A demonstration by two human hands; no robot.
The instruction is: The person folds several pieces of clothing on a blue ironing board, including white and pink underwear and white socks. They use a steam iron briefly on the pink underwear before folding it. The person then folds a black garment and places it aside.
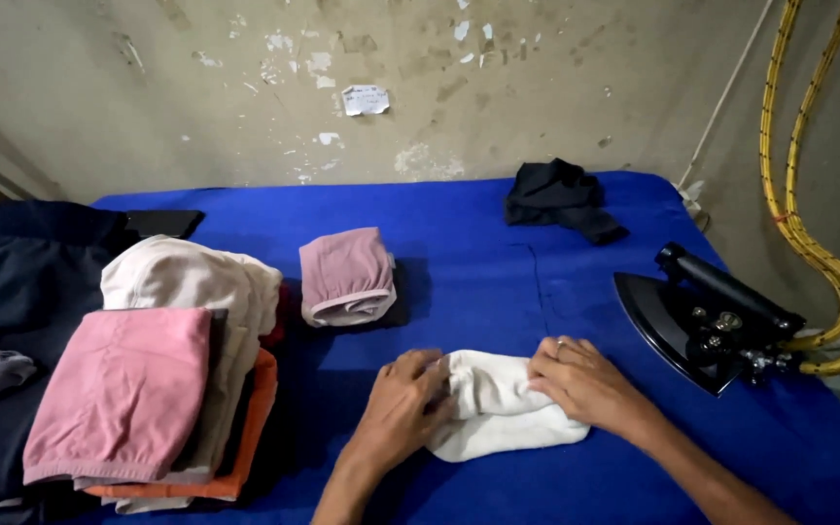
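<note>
A small white garment [494, 408] lies folded on the blue padded table [498, 292] near its front edge. My left hand [402, 399] presses on the garment's left end, fingers curled over the cloth. On the right end rests my right hand [583, 381], a ring on one finger, gripping the fabric. Both hands touch the same piece.
A black iron [707, 316] sits at the right with yellow hoses [809, 233] behind it. A folded mauve garment [347, 275] lies mid-table, a crumpled black cloth [561, 199] at the back. A stack of folded pink, beige and orange clothes [162, 379] and dark garments [12, 282] fill the left.
</note>
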